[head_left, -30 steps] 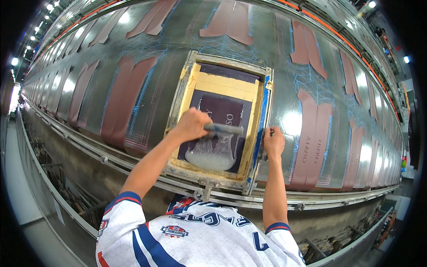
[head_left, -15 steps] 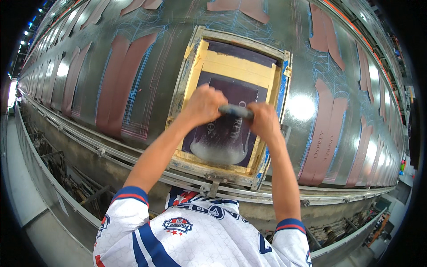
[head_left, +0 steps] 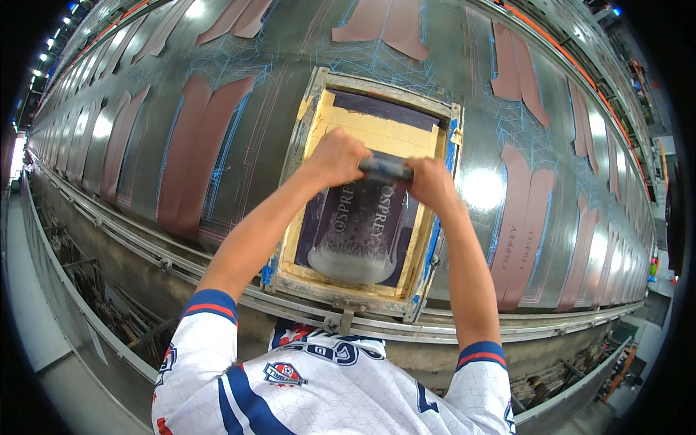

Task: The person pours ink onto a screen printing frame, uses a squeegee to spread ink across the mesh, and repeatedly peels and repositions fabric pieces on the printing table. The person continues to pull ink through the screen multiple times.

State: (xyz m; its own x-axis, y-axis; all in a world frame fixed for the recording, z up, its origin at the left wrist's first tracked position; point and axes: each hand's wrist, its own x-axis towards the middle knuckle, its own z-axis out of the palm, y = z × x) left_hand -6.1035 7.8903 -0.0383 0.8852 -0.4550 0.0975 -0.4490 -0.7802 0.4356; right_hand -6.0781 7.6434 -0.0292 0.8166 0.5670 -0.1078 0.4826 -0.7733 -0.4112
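Observation:
A screen-printing frame [head_left: 299,148] with a worn rim lies on the long dark table in front of me. Across its far half, my left hand [head_left: 338,157] and my right hand [head_left: 433,186] grip the two ends of a dark squeegee [head_left: 386,170], fingers closed around it. Yellow tape [head_left: 377,125] lines the inside of the frame around a dark purple mesh [head_left: 313,225]. Two columns of pale lettering show on the mesh below the squeegee. A whitish, wet-looking ink band [head_left: 354,267] curves across the near end. The squeegee's lower edge is blurred.
Brownish-pink cut panels [head_left: 196,159] lie in rows on the table [head_left: 290,65], among blue and pink lines. Lettering marks a panel pair [head_left: 518,232] at right. A metal rail [head_left: 464,330] runs along the near edge, beside a walkway [head_left: 29,290] at left.
Both hands have pushed the squeegee toward the far end of the frame. More of the lettering on the mesh is uncovered. The whole scene sits a little lower in view.

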